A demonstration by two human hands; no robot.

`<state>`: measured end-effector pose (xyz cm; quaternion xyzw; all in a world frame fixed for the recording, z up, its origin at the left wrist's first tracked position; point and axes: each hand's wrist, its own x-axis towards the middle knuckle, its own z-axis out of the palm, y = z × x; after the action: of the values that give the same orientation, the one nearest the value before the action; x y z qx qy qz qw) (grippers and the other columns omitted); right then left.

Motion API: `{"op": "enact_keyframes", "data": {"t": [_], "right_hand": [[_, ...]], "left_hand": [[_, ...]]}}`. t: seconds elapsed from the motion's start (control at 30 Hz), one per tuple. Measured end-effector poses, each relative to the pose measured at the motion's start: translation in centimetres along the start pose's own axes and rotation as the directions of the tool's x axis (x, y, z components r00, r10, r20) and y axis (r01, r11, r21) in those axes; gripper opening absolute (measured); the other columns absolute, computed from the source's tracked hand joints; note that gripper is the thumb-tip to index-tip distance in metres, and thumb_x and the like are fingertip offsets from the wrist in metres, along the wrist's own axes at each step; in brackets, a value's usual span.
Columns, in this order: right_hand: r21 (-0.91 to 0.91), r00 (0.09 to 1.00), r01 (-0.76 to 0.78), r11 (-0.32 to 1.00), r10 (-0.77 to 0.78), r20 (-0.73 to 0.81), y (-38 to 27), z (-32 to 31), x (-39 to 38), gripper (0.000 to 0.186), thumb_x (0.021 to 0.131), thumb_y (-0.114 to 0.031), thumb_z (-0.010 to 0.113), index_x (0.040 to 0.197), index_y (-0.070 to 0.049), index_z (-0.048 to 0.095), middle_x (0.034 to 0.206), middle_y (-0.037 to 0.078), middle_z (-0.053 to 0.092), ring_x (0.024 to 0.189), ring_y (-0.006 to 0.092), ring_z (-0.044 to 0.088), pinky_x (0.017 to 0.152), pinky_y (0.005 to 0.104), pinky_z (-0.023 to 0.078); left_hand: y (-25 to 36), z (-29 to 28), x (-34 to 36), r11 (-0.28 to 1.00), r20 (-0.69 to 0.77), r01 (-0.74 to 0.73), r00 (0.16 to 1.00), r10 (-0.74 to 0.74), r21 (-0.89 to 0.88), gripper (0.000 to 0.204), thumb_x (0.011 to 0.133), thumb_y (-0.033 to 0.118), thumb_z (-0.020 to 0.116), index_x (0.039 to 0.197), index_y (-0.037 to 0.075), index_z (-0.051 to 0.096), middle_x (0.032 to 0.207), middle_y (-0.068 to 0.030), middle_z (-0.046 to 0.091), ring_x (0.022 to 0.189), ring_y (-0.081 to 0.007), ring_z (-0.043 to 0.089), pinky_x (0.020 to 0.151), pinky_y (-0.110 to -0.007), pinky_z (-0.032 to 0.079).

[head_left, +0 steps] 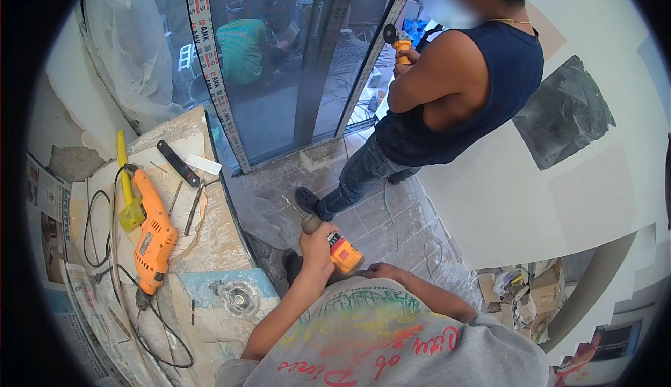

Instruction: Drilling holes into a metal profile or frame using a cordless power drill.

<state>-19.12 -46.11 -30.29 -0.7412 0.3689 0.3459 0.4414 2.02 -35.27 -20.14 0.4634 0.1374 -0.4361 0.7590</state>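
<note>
My left hand (318, 249) is wrapped round a yellow and black cordless drill (345, 254) in front of my body. A long thin bit (292, 204) sticks out of its chuck, aimed away from me over the floor. Just right of the drill's base, my right hand (381, 270) is close against the front of my grey shirt; its fingers are mostly hidden. On the dusty worktable (231, 230) to my left lies an orange corded drill (154, 240), with a yellow-handled tool (128, 202), a black folding tool (178, 163) and a loose drill bit (194, 209) around it.
A person (458, 93) in a dark sleeveless top stands ahead, holding a yellow angle grinder (399, 41) beside the glass door frame (377, 59). Behind the glass, another person (241, 52) crouches. Cables (390, 226) cross the tiled floor. Debris and cartons (531, 296) lie at right.
</note>
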Motion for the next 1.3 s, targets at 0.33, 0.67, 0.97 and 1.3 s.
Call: {"op": "enact_keyframes", "data": {"t": [0.33,0.67,0.97,1.3], "right_hand": [[0.005,1.0,0.001,1.0,-0.002,0.025,-1.3,-0.5,-1.1,0.059,0.087,-0.049,0.053,0.121,-0.001,0.061,0.122,0.023,0.06,0.116,0.0354,0.055,0.099,0.0389,0.042],[0.007,1.0,-0.005,1.0,0.005,0.012,1.0,0.4,1.0,0.059,0.087,-0.049,0.053,0.121,-0.001,0.06,0.121,0.022,0.06,0.115,0.0351,0.056,0.099,0.0384,0.042],[0.017,0.999,-0.036,0.999,0.036,0.001,-0.3,-0.1,-0.3,0.059,0.088,-0.05,0.052,0.12,-0.001,0.061,0.12,0.022,0.061,0.114,0.0353,0.056,0.098,0.0386,0.043],[0.015,0.999,-0.045,0.999,0.045,0.011,-0.5,-0.1,-0.3,0.059,0.088,-0.051,0.052,0.121,-0.002,0.061,0.122,0.022,0.06,0.115,0.0355,0.056,0.099,0.0391,0.042]], "left_hand": [[0.0,0.0,-0.1,1.0,0.001,-0.017,1.0,0.017,0.0,0.011,0.074,0.007,0.061,0.082,0.0,0.056,0.071,-0.0109,0.06,0.058,-0.0207,0.061,0.054,-0.035,0.052],[-0.1,0.1,-0.1,1.0,0.003,-0.007,1.0,0.007,0.011,0.009,0.075,0.006,0.06,0.08,0.0,0.056,0.069,-0.0107,0.06,0.056,-0.0209,0.06,0.053,-0.035,0.052],[0.1,0.2,-0.3,0.999,0.011,0.028,1.0,-0.028,-0.045,0.015,0.07,0.001,0.064,0.079,0.006,0.053,0.069,-0.004,0.055,0.056,-0.0155,0.057,0.052,-0.031,0.049],[0.4,0.3,-0.5,0.999,0.013,0.039,0.999,-0.038,-0.038,0.013,0.07,0.001,0.064,0.079,0.005,0.054,0.069,-0.0047,0.056,0.057,-0.0156,0.057,0.053,-0.031,0.049]]}}
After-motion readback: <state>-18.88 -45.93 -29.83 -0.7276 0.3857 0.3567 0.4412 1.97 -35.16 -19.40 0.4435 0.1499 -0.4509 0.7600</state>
